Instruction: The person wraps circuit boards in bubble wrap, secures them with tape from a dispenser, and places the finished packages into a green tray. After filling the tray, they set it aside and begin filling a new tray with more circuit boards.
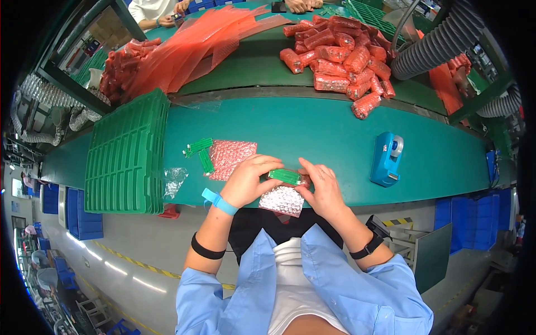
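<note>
Near the front edge of the green bench, a green circuit board stack [285, 177] lies between my hands on a bubble-wrap sheet [282, 200], which hangs toward me over the edge. My left hand [252, 176], with a blue strap on its wrist, closes on the left end of the boards, thumb below and fingers above. Around the right end, my right hand [324, 187] has its fingers and thumb curved, gripping wrap and boards together. Just left of them lies a pink bubble-wrap piece [231, 159], with several loose green boards [199, 147] by its left edge.
A green plastic crate [125, 159] stands on the left, beside a clear plastic scrap [175, 181]. At right sits a blue tape dispenser [386, 161]. Behind are piled red-wrapped bundles [340, 53], red bubble-wrap sheets [195, 44] and a grey hose [438, 50]. Other people's hands [301, 5] show at the far side.
</note>
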`<state>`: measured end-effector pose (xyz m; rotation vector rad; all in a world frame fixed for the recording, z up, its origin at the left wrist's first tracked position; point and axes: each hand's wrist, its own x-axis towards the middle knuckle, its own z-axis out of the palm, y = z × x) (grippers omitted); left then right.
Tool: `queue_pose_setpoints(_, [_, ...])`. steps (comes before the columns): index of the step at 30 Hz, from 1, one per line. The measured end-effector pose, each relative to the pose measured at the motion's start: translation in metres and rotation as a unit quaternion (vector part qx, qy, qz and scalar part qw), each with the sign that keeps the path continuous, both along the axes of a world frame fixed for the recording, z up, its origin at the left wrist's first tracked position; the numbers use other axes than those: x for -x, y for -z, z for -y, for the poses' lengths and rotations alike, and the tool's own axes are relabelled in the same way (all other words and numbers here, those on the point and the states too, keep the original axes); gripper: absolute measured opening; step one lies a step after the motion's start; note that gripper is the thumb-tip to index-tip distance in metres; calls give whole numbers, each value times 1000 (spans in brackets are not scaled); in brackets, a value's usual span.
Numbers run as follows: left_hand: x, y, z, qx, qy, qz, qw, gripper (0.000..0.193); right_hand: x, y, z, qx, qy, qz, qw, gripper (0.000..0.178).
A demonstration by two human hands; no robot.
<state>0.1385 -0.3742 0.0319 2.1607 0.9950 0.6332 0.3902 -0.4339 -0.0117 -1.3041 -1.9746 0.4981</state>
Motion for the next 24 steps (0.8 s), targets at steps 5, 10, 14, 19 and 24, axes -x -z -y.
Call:
queue_pose_setpoints(5, [0,6,-2,-19,-24,47,998,40,-1,1,-2,-2,-2,3,1000,86])
queue_pose_setpoints(10, [-9,7,0,-11,-14,13,1000,38,-1,0,-3,-10,2,-3,1000,81])
queue_pose_setpoints(14, [-8,6,-2,-13,-11,-17,1000,37,0,-3,-2,30,5,24,999,66])
queue_pose_setpoints(19, [-10,0,1,-25,-6,-36,999,36,-1,0,-1,-8,-11,38,999,50])
queue_pose_setpoints(24, [-8,-7,-5,52,-9,-35,998,35,-2,-2,-3,-21,-6,58,998,47])
